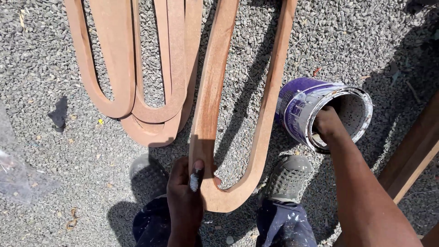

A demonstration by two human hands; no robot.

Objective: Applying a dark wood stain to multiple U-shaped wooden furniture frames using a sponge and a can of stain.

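Observation:
A long U-shaped brown board piece (208, 100) stands on the gravel between my feet, its curved end toward me. My left hand (185, 194) grips the left side of that curve, with white paint on the thumb. My right hand (327, 126) reaches into the mouth of a purple paint can (297, 107) tilted on its side to the right of the board. The fingers are hidden inside the can, so whether they hold anything cannot be seen.
More curved brown board pieces (137, 91) lie stacked on the gravel at the upper left. A dark wooden plank (411, 155) runs along the right edge. Clear plastic sheet (13, 174) lies at the left. My grey shoes (288, 178) flank the board.

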